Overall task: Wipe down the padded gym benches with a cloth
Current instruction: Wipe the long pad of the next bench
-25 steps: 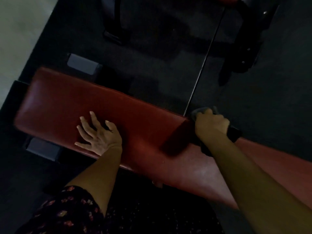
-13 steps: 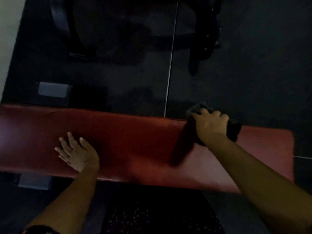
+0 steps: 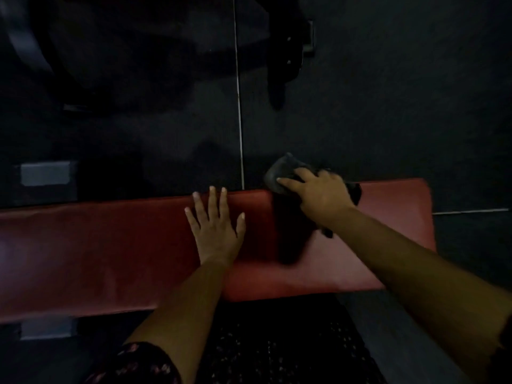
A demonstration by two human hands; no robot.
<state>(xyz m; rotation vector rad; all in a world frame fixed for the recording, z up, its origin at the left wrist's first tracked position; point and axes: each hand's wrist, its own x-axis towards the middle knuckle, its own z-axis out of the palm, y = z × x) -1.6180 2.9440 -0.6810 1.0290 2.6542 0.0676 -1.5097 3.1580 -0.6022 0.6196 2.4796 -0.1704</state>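
Observation:
A red padded bench [image 3: 110, 245] runs across the view from the left edge to its right end. My left hand [image 3: 214, 225] lies flat on the pad near the middle, fingers spread, holding nothing. My right hand [image 3: 322, 196] presses a dark grey cloth [image 3: 279, 173] against the far edge of the pad, right of the middle. The cloth bunches out past my fingers on the left and shows again behind the wrist. My right hand casts a dark shadow on the pad between the two hands.
Dark rubber floor [image 3: 401, 106] surrounds the bench, with a thin pale seam [image 3: 238, 106] running away from me. Grey bench feet [image 3: 45, 173] show at far left and near left [image 3: 47, 329]. Dark gym equipment [image 3: 285, 56] stands beyond the bench.
My left hand has slid right along the pad, closer to my right hand. The right hand with the cloth stays at the far edge, its fingers now stretched over the cloth. The view has shifted.

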